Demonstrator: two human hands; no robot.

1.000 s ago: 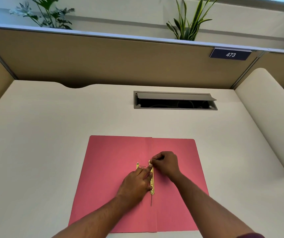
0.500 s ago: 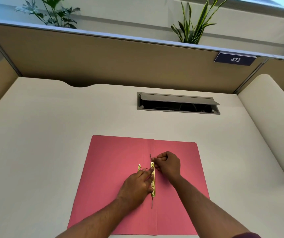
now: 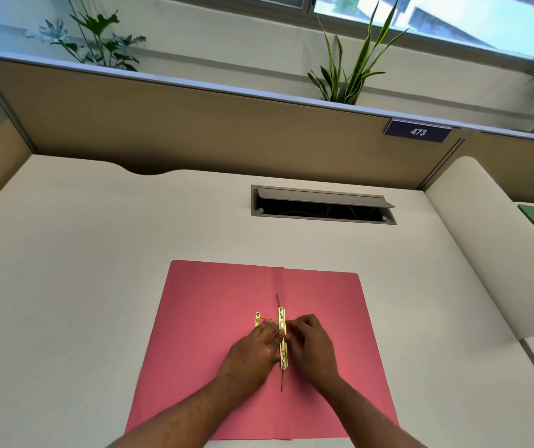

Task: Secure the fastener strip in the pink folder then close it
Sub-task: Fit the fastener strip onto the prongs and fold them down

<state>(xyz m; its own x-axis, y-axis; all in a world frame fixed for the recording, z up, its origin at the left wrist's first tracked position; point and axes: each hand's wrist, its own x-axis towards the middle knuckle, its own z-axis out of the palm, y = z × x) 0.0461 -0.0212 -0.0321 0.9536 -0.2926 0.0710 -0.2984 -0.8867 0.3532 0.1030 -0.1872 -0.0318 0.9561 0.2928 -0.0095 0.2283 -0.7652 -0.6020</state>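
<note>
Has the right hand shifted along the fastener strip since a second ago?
Yes. The right hand has slid toward the person along the gold fastener strip: it was at the strip's far end, now beside its middle, leaving that end bare on the pink folder.

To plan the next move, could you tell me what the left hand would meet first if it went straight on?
Likely the brass fastener strip: the left hand points up and right, fingertips already at it.

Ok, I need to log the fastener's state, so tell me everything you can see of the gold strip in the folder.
The gold strip looks like thin shiny metal with small slots, lying flat along the crease of the open pink folder. A thin dark prong shows past each end. The left hand and right hand touch it from either side at its middle. A shorter gold piece lies to its left.
</note>
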